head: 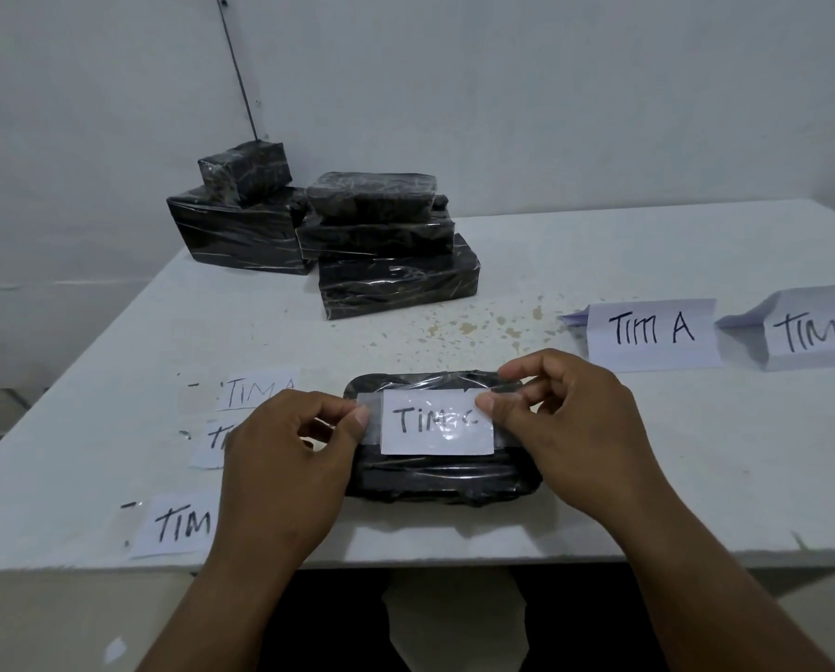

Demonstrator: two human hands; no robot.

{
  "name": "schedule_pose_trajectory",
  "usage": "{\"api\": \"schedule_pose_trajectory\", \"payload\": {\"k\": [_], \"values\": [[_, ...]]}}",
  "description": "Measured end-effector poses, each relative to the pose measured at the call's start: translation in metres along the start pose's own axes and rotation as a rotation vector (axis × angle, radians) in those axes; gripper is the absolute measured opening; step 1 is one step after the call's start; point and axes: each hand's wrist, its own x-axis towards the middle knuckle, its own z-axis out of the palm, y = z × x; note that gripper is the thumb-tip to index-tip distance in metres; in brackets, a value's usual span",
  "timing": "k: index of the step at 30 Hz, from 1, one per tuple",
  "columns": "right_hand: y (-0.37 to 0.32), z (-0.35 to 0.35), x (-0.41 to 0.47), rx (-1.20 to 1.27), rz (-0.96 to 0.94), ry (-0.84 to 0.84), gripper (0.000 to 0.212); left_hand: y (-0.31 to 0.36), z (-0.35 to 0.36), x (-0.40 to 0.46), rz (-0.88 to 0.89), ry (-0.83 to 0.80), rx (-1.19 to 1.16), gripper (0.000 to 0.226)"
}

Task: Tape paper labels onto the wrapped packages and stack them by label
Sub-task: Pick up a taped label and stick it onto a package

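Observation:
A black wrapped package [434, 477] lies near the table's front edge. On its top sits a white paper label [437, 424] with handwritten "TIM" lettering. A strip of clear tape [434, 397] stretches across the label. My left hand [279, 468] pinches the tape's left end at the label's left side. My right hand [565, 429] pinches the right end over the label's right edge, covering the last letter partly. Several more paper labels [182, 523] reading "TIM" lie to the left, partly hidden by my left hand.
Several black wrapped packages [381, 235] are piled at the back of the white table [696, 477]. Folded paper signs "TIM A" [650, 334] and "TIM B" [815, 329] stand at the right. A thin dark cable [238, 65] runs down the wall.

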Motion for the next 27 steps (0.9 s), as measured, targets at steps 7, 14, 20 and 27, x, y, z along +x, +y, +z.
{"api": "schedule_pose_trajectory", "payload": {"k": [7,14,20,27], "values": [[0.0034,0.0034,-0.0009,-0.031,-0.006,0.006,0.022,-0.002,0.0021,-0.0002,0.016,-0.004,-0.012,0.008],[0.0052,0.0052,-0.0041,-0.038,-0.034,0.03,0.02,-0.0026,0.0053,-0.0003,-0.029,-0.003,-0.049,0.011],[0.0052,0.0071,-0.0044,-0.047,-0.044,0.038,0.021,-0.0035,0.0073,-0.0016,-0.065,-0.003,-0.061,0.01],[0.0034,0.0085,-0.0066,-0.044,-0.048,0.054,0.022,-0.0052,0.008,0.0066,-0.207,-0.069,-0.191,0.014]]}}
